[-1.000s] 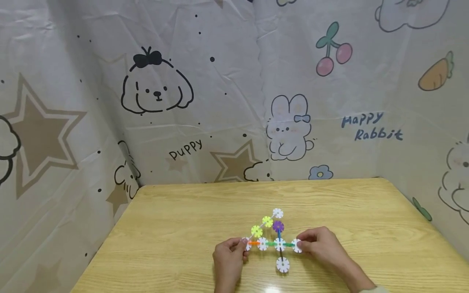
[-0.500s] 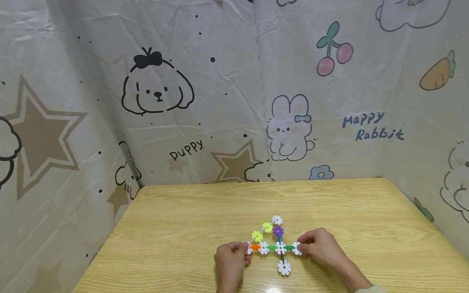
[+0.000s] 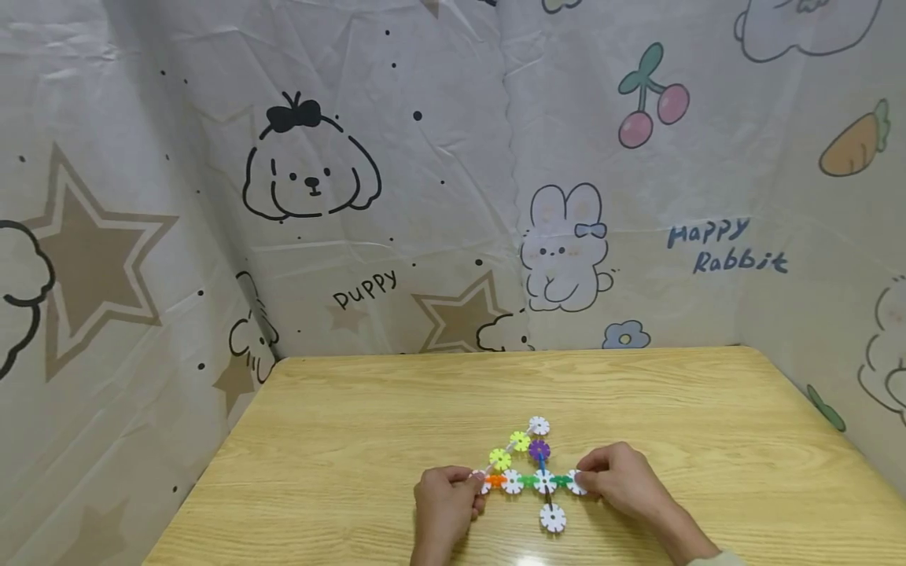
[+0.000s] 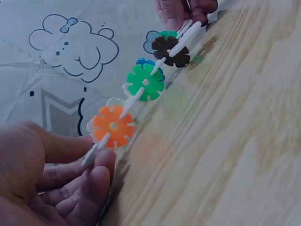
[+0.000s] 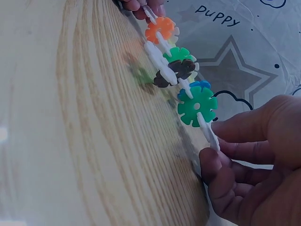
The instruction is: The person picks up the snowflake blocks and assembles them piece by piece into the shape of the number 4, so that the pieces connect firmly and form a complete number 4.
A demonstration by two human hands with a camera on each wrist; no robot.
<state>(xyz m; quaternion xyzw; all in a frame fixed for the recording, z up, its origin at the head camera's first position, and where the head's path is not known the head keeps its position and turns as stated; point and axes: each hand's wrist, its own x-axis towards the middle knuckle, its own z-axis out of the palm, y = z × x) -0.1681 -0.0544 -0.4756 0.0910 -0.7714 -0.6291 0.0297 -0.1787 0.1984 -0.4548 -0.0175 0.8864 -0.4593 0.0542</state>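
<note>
In the head view, a chain of interlocking snowflake discs runs between my two hands. My left hand [image 3: 446, 503] pinches the white disc [image 3: 484, 483] at its left end, beside an orange disc [image 4: 113, 126]. My right hand [image 3: 626, 481] pinches the white end disc [image 5: 209, 134] at the other side, next to a green disc [image 5: 197, 106]. From the chain's left end, a slanted branch with yellow discs [image 3: 499, 459] leads to a far white disc [image 3: 539, 425]. A purple disc [image 3: 539, 450] stands off the row's far side. A brown disc [image 4: 170, 51] joins a near white disc [image 3: 553, 518].
The wooden table [image 3: 354, 424] lies under the discs and hands. A printed cloth [image 3: 439, 196] with cartoon animals and stars hangs behind it and along both sides. Faint reflections of the discs show on the tabletop in the left wrist view.
The chain has come slightly lower in the head view and tipped, so the orange and green discs show more of their faces. Both hands keep their hold on the ends.
</note>
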